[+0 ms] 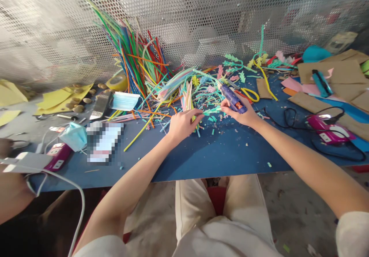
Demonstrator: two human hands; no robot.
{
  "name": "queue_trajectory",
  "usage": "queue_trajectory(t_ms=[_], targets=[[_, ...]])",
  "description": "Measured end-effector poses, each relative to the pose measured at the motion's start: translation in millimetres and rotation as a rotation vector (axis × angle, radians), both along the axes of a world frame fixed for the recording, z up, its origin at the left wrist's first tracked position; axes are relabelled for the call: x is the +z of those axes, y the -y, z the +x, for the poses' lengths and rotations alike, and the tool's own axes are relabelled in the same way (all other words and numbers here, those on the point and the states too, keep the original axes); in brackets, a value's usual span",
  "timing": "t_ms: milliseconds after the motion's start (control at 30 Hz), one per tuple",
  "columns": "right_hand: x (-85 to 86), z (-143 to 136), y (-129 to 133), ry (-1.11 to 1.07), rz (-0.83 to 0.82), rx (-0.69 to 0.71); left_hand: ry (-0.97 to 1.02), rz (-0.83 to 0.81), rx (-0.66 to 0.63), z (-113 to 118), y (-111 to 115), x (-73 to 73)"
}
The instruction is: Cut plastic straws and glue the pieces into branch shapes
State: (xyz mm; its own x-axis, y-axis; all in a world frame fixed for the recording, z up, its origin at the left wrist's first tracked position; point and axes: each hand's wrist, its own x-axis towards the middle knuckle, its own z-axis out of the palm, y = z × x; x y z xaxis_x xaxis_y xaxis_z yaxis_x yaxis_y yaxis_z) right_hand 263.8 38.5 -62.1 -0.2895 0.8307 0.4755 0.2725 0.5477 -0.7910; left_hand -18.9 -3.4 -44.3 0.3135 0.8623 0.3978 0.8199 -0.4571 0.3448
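Note:
In the middle of the table, my left hand (pixel 184 123) is closed, its thumb and fingers pinching one end of a light green pipe-cleaner piece (pixel 211 111). My right hand (pixel 243 112) is closed around a dark purple glue gun (pixel 230 96), whose nozzle points up and to the left. The right fingertips also meet the far end of the green piece. Beneath and behind both hands lie many short cut pipe-cleaner bits (pixel 212 119) in green, pink and blue. A bundle of pale pipe cleaners (pixel 177 82) rests just beyond my left hand.
Tall coloured pipe cleaners (pixel 132 57) lean against the perforated metal panel (pixel 196 22). Leftward are a face mask (pixel 125 101), a blurred phone (pixel 105 143), tape (pixel 117 83) and another person's arm (pixel 13 195). Rightward, a magenta power strip (pixel 328 129) with black cord lies near cardboard (pixel 331 72).

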Motion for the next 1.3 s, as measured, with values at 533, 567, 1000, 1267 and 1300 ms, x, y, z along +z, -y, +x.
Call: queue_trajectory(t_ms=[533,567,1000,1267,1300], targets=[[31.0,50,-16,-0.085,-0.002,0.114,0.061,0.100,-0.031,-10,-8,3.9],[31.3,55,-18,-0.058,-0.015,0.124,0.060,0.114,-0.036,-11,-9,3.9],[31.4,56,-16,0.073,-0.167,0.264,0.043,0.137,-0.051,-15,-16,1.2],[18.4,54,-21,0.050,-0.113,0.330,0.014,0.107,-0.050,-13,-15,0.7],[18.2,53,-21,0.053,-0.120,0.326,0.006,0.102,-0.043,-13,-14,1.0]])
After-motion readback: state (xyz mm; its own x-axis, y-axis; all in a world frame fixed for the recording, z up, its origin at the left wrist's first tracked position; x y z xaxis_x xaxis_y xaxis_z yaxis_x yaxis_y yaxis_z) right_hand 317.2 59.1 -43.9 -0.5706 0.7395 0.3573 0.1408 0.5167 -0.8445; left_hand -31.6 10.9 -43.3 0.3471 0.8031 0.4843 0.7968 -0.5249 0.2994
